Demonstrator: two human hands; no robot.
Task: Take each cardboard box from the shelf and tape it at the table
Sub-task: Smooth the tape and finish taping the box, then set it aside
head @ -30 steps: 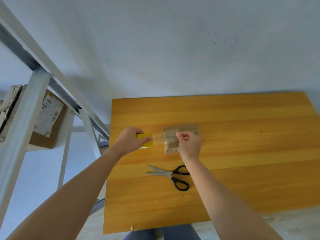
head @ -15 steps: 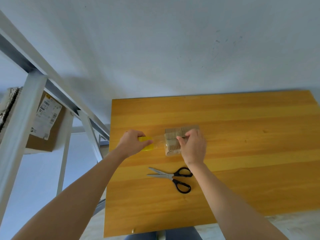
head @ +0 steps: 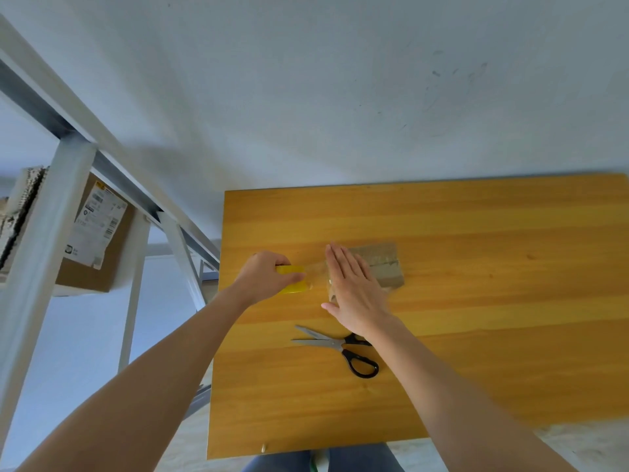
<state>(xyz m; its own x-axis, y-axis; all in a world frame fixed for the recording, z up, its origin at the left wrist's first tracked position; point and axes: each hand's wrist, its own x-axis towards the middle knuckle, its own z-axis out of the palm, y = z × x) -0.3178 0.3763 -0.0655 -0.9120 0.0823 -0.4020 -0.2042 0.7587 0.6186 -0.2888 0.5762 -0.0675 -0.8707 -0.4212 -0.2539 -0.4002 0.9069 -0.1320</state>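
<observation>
Orange wooden table [head: 476, 335] carries a small cardboard box [head: 383, 264]. The right hand [head: 354, 287] lies flat on the box's left half, fingers straight. Just left of the box, the left hand [head: 263, 279] curls round a yellow tape roll [head: 295, 285]. Scissors [head: 340, 345] lie on the person's side of the box; a shelf [head: 51, 216] stands well left of it.
</observation>
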